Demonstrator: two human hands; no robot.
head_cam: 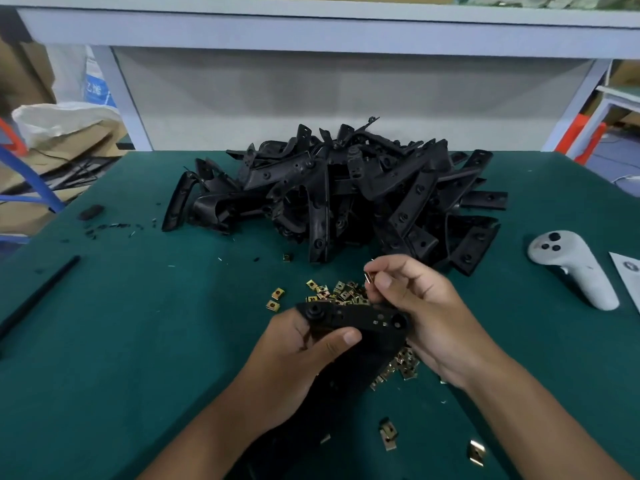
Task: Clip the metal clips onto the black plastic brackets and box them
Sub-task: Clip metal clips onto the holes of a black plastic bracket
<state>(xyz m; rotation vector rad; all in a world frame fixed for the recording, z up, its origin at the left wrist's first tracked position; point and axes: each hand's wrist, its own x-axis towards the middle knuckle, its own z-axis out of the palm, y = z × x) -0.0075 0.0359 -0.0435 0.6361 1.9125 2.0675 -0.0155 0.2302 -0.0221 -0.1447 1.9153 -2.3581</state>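
Observation:
My left hand (294,358) grips a black plastic bracket (360,322) low in the middle of the green table, thumb across its near face. Just right of it, my right hand (422,306) pinches a small metal clip (368,278) between thumb and forefinger, held slightly above the bracket's upper edge. A loose heap of brass-coloured metal clips (341,292) lies on the mat behind and under the bracket, and more clips (401,367) show below my right hand. A big pile of black brackets (346,192) fills the middle of the table beyond my hands.
A white hand controller (575,268) lies at the right, with a paper sheet (628,275) beside it. A black rod (38,296) lies along the left edge. Stray clips (388,434) sit near the front. Cardboard and sacks (62,133) stand off the table's left.

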